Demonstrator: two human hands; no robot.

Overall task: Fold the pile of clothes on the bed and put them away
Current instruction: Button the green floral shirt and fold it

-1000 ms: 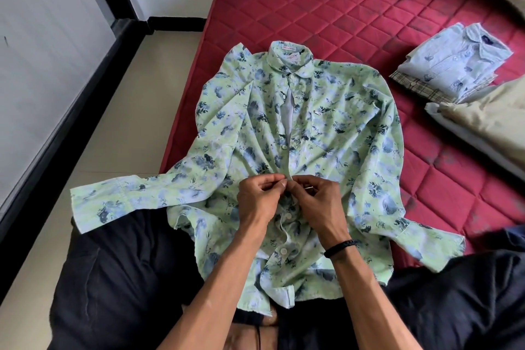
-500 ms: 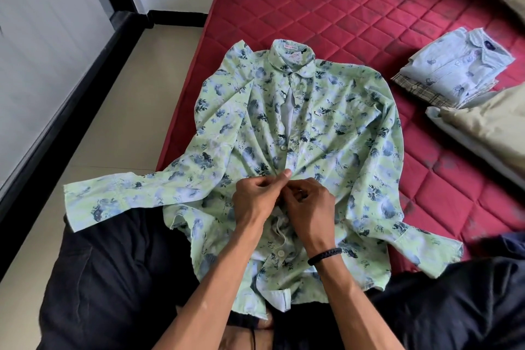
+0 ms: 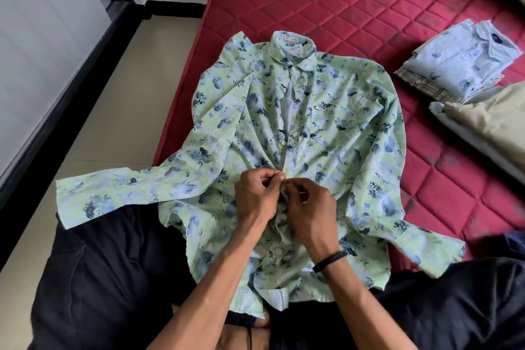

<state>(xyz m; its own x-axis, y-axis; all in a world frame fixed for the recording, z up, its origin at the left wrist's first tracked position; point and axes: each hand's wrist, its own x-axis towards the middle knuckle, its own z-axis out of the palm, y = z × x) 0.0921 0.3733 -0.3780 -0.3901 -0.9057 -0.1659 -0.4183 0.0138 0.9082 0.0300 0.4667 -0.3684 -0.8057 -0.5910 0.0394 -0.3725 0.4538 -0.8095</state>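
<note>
A pale green shirt with blue flowers (image 3: 341,133) lies face up on the red quilted bed (image 3: 355,3), collar away from me, sleeves spread to both sides. Its hem drapes over my lap. My left hand (image 3: 255,196) and my right hand (image 3: 309,202) meet at the middle of the button placket. Each pinches one edge of the placket between thumb and fingers at a button. The buttons below my hands look fastened; the placket gapes open near the collar.
A folded light blue shirt (image 3: 460,57) tops a small stack at the right, beside a beige folded cloth (image 3: 488,122). The bed's left edge (image 3: 181,94) drops to a tiled floor (image 3: 113,111). Dark trousers (image 3: 108,278) cover my legs in front.
Both hands stay pinched together on the placket with small finger shifts. The view has tipped slightly, so the shirt sits a little lower and left.
</note>
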